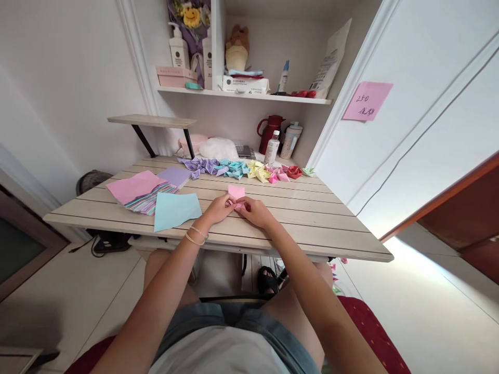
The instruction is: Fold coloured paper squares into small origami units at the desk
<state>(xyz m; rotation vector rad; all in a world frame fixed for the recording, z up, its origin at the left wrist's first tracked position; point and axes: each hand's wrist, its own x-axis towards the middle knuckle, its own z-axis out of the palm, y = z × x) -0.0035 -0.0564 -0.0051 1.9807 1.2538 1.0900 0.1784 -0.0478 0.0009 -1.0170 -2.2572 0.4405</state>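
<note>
A small pink paper sheet (236, 192) lies partly folded on the wooden desk (312, 218). My left hand (219, 209) pinches its near left edge, fingers closed on the paper. My right hand (254, 210) presses and pinches the near right edge of the same sheet. Both hands meet at the middle of the desk. A thin bracelet circles my left wrist.
A light blue sheet (175, 210) and a stack of coloured papers (146, 191) lie left of my hands. A row of folded paper pieces (241, 169) runs along the back of the desk. A red jug (268, 132), bottles and a shelf stand behind.
</note>
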